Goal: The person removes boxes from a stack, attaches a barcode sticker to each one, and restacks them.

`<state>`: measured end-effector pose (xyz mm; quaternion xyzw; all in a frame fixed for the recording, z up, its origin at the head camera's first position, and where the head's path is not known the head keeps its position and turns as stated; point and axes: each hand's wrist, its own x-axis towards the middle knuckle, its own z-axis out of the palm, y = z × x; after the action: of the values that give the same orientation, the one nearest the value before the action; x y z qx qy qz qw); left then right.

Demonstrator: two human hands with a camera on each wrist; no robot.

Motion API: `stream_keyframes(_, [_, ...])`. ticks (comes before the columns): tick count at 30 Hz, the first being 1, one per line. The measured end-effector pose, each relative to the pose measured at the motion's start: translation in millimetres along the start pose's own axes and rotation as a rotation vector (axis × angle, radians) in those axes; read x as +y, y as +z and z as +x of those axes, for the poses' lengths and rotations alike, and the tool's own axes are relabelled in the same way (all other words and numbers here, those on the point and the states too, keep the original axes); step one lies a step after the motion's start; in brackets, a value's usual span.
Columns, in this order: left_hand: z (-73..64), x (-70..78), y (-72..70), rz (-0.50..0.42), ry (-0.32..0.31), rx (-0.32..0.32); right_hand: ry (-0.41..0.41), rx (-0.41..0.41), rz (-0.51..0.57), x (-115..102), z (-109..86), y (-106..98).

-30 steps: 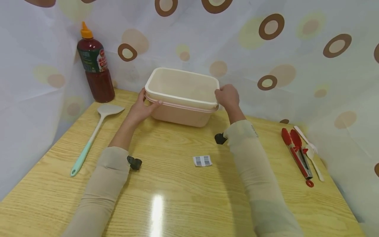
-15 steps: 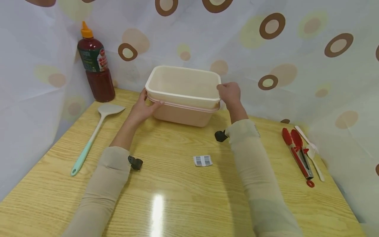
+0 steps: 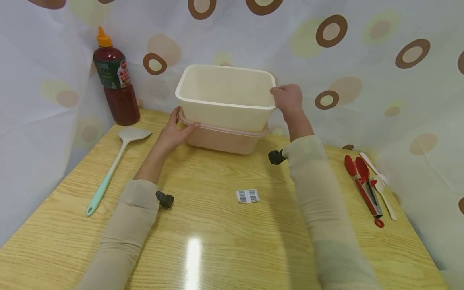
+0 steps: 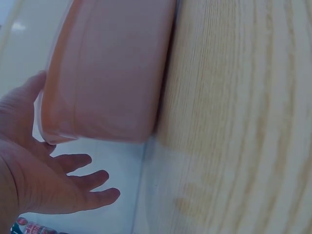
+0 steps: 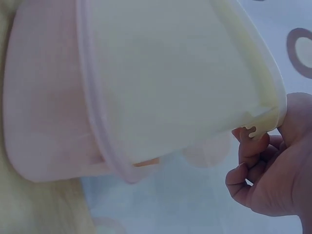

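A cream plastic bin [image 3: 228, 114] is lifted partly out of a pink plastic bin [image 3: 221, 140], its lower end still inside the pink one's rim. My right hand [image 3: 288, 100] pinches the cream bin's right rim, thumb on top and curled fingers beneath, as the right wrist view shows. At the left corner of the pink bin, my left hand [image 3: 174, 133] holds the rim between thumb and index finger. Its other fingers stretch out beside the wall in the left wrist view. The pink bin stands on the wooden table [image 3: 217, 225].
A red sauce bottle [image 3: 115, 80] stands at the back left, with a turner [image 3: 116, 161] in front of it. A barcode label [image 3: 247, 196] lies mid-table. Red tongs [image 3: 362, 185], a fork [image 3: 375, 169] and a pale spoon [image 3: 385, 197] lie right. A patterned curtain [image 3: 362, 80] hangs behind.
My right hand has risen and moved slightly right, raising the cream bin further out of the pink bin. The left hand and the pink bin have stayed in place.
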<state>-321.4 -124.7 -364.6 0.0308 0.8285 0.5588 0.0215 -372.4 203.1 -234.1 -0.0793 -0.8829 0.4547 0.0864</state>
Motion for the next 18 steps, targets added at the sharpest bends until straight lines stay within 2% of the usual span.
stream_keyframes(5, [-0.3,3.2,2.3,-0.019,-0.034,-0.03,0.031,0.012,0.073,-20,-1.4,-28])
stream_keyframes(11, [-2.2,5.7,2.3,-0.013,-0.042,-0.03,0.097,0.039,0.178,-42,1.5,-66])
stream_keyframes(14, [-1.8,5.2,0.8,-0.019,-0.044,-0.022,0.117,0.052,0.179,-40,2.0,-86])
stream_keyframes(18, [-0.7,4.3,0.3,-0.027,-0.049,-0.01,0.138,0.05,0.201,-25,1.6,-114])
